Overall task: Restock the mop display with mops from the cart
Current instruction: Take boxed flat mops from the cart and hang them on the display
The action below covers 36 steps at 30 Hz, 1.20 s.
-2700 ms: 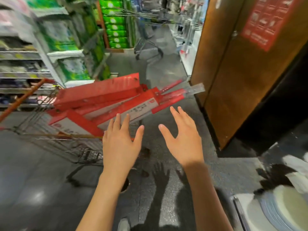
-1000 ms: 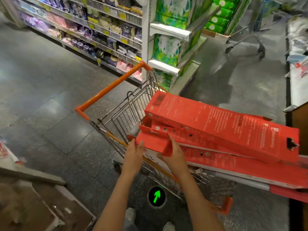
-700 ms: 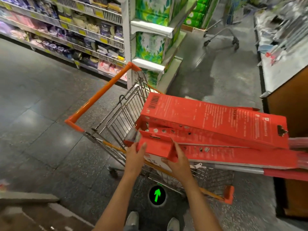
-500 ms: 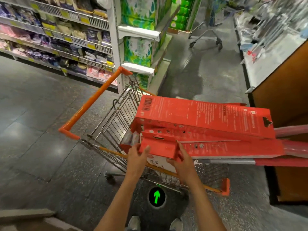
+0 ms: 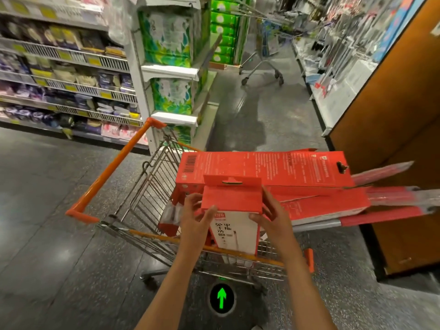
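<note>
1. Left hand and right hand grip the upended box by its two sides at the cart's near edge.
2. Risk: lifting it may drag the boxes stacked across the cart's right edge, tipping them to the floor.
3. Count: one box held; at least two boxes stacked; one cart in use.

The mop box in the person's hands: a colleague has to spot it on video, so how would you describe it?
Find the wire shopping cart with the orange handle in the aisle. At its near edge, the left hand and right hand grip one mop box. Unlike the red boxes lying flat across the cart, it stands tilted on end, showing a white front panel.
</note>
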Each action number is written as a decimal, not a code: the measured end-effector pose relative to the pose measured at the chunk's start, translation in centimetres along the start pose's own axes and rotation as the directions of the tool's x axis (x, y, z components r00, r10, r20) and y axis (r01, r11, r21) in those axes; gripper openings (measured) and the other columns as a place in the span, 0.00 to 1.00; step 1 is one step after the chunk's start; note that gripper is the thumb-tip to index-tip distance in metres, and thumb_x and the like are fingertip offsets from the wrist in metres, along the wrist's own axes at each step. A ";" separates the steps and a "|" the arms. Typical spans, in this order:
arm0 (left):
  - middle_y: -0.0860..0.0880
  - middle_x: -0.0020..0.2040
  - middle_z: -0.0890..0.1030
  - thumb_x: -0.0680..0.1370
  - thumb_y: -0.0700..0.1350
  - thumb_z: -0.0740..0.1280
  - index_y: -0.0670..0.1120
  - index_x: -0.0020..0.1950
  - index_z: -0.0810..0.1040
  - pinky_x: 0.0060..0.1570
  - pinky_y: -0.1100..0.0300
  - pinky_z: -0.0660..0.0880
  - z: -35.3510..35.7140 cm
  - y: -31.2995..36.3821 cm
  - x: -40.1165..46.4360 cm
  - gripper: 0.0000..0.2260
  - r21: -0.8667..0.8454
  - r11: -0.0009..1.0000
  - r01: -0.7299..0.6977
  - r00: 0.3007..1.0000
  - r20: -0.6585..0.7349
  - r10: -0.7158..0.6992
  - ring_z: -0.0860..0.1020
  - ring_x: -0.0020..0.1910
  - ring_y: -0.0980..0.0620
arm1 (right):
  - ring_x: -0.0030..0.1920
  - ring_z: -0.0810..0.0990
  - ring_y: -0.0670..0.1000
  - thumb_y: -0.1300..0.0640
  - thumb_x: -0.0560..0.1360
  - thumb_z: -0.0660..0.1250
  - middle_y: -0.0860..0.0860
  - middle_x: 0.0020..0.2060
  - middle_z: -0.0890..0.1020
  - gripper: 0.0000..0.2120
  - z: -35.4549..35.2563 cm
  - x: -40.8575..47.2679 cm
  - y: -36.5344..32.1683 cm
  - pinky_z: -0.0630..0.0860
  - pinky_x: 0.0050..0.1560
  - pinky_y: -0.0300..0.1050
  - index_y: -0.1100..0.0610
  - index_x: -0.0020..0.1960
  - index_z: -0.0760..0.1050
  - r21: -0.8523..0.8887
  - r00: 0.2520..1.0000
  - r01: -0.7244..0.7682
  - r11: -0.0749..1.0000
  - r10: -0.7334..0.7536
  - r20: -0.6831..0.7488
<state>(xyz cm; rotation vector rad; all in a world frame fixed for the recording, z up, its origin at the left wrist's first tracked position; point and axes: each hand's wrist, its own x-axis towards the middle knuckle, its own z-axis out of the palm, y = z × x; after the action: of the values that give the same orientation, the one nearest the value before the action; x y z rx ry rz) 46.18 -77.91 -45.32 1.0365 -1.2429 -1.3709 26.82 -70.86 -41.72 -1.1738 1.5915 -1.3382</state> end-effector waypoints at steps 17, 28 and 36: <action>0.50 0.56 0.84 0.76 0.53 0.72 0.62 0.66 0.76 0.51 0.55 0.80 9.6 15.7 0.2 0.18 -0.337 0.868 -0.364 0.841 0.281 0.461 0.83 0.54 0.49 | 0.63 0.80 0.47 0.56 0.75 0.71 0.44 0.64 0.81 0.27 -7.4 -3.5 -14.1 0.77 0.57 0.36 0.45 0.72 0.71 -0.021 0.854 0.413 0.911 -0.395 -0.339; 0.49 0.56 0.85 0.66 0.65 0.78 0.64 0.63 0.78 0.50 0.57 0.80 17.6 24.2 -4.6 0.26 -0.519 0.823 -0.232 0.761 0.430 0.486 0.84 0.54 0.48 | 0.64 0.78 0.42 0.46 0.74 0.73 0.36 0.64 0.78 0.24 -13.4 -11.3 -22.8 0.79 0.59 0.39 0.36 0.68 0.70 -0.195 0.647 0.514 0.836 -0.526 -0.552; 0.44 0.63 0.82 0.70 0.65 0.75 0.55 0.70 0.75 0.60 0.43 0.78 23.8 23.8 -11.4 0.31 -0.529 0.839 -0.125 0.689 0.562 0.457 0.81 0.63 0.41 | 0.66 0.77 0.43 0.45 0.74 0.72 0.39 0.67 0.77 0.27 -19.1 -19.7 -21.9 0.78 0.63 0.43 0.38 0.71 0.68 -0.255 0.585 0.450 0.856 -0.498 -0.640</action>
<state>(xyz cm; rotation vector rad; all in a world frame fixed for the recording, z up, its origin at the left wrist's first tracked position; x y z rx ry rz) 27.35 -62.82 -19.16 -0.0487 -1.4131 -1.7192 19.17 -47.08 -17.06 -1.2741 1.8977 -2.3140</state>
